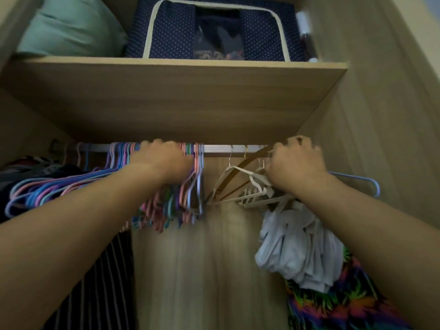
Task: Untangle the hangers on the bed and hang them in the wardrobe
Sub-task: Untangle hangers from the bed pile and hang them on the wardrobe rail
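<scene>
Pastel hangers (152, 191) crowd the rail (214, 148) beneath the raised left hand's (164, 160) curled fingers, while the right hand (295, 160) clenches among white hangers (252, 186).

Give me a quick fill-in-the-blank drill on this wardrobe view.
1. The left hand grips the pastel hangers at the ____.
2. The polka-dot storage box sits on the ____ above.
3. The white garment hangs below the ____ hand.

Missing words: rail; shelf; right
</scene>
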`<action>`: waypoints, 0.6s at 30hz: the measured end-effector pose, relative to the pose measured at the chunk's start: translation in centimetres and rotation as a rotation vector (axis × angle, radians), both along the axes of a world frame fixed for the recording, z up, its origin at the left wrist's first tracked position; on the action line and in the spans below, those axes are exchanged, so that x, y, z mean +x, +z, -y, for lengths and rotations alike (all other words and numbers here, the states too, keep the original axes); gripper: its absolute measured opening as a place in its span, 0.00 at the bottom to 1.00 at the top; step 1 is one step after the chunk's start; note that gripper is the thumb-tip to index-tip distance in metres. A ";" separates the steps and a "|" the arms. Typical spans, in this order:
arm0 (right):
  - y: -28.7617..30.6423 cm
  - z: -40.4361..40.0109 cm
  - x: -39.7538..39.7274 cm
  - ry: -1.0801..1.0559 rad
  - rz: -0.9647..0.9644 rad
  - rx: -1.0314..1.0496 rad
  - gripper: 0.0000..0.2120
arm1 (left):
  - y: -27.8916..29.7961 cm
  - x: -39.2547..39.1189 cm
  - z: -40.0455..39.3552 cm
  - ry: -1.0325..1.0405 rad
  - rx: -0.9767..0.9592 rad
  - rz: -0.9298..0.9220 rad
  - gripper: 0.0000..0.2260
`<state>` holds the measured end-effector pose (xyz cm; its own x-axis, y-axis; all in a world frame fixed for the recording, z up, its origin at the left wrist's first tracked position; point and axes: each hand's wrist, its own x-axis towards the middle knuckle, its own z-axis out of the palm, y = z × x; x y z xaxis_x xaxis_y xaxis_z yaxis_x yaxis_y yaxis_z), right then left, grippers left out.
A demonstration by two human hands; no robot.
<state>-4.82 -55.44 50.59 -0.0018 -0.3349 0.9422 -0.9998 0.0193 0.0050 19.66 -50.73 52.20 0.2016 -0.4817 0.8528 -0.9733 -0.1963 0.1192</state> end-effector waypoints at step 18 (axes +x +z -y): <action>-0.6 -4.0 14.5 1.077 0.635 0.918 0.12 | -0.3 6.5 -0.4 -0.006 0.284 -0.208 0.26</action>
